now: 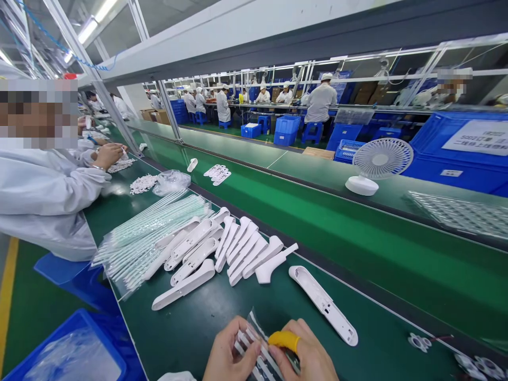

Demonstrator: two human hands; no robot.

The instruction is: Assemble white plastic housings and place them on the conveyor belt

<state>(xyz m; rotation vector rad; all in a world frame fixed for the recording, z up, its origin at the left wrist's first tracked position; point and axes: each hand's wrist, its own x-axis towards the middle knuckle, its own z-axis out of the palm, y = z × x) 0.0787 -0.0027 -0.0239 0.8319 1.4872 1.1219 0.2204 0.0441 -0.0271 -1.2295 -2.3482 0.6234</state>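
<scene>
At the bottom middle, a clear film with white strips (266,365) is pinched between both my hands. My left hand (230,353) closes its thumb and fingers on the film's left side. The right side is gripped by my right hand (307,353), which wears a yellow finger cot (284,340) on one finger. Just beyond lie several white plastic handle shells (238,248), some with their hollow side up. One separate shell (323,306) rests to the right, hollow side up. The lower end of the film is cut off by the frame.
Bundled pale green sticks (146,233) lie left of the shells. A green conveyor belt (309,211) runs behind, carrying flat white parts (217,174). A white fan (381,160) stands beyond it. Small metallic parts (419,342) lie right. A co-worker's sleeve (43,185) is at left.
</scene>
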